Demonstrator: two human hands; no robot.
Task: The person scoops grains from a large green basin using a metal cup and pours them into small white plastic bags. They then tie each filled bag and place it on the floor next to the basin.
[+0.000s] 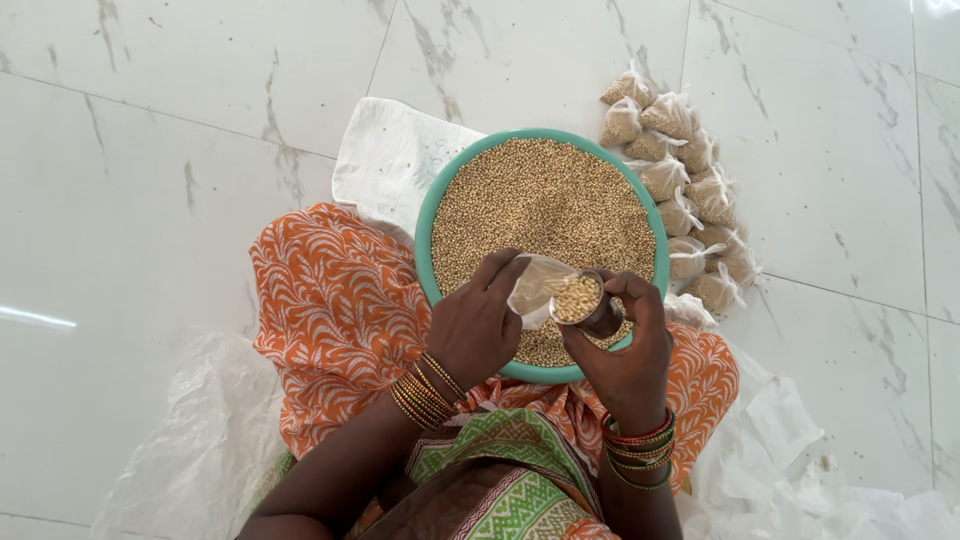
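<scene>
A teal round tub (428,215) heaped with small tan seeds rests on the floor against my lap. Over its near edge my left hand (477,322) holds a small clear plastic bag (533,286) by its mouth. My right hand (625,352) grips a small metal cup (588,302) full of the same seeds, tilted toward the bag's opening and touching it. Both wrists wear several bangles.
Several tied clear packets of seeds (684,186) lie in a row on the marble floor right of the tub. A white cloth (385,155) sits under the tub's far left. Clear plastic sheets (790,470) lie at my right and left. Orange patterned cloth (330,310) covers my lap.
</scene>
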